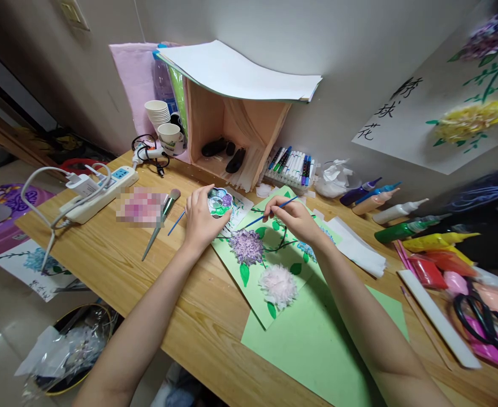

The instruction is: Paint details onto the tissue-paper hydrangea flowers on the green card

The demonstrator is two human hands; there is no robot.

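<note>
A thin blue paintbrush [269,212] is pinched in my right hand [289,217], its tip low over the green paper near the purple flower [247,247]. My left hand [202,217] is wrapped round the edge of a small round paint palette [220,202] with green and purple paint in its wells. The light green sheet [232,277] bears painted dark stems, green leaves, a raised pale pink flower [278,286] and a blue flower [307,250] partly behind my right forearm. A second green sheet [282,362] lies beneath it.
Left of my hand lie a second blue brush [176,223], a large makeup-style brush [161,225] and a power strip [100,195]. Behind stand a pink box [208,121], markers [291,165] and paper cups [170,135]. Paint bottles [401,212], a folded tissue [356,247] and black scissors [486,322] lie right.
</note>
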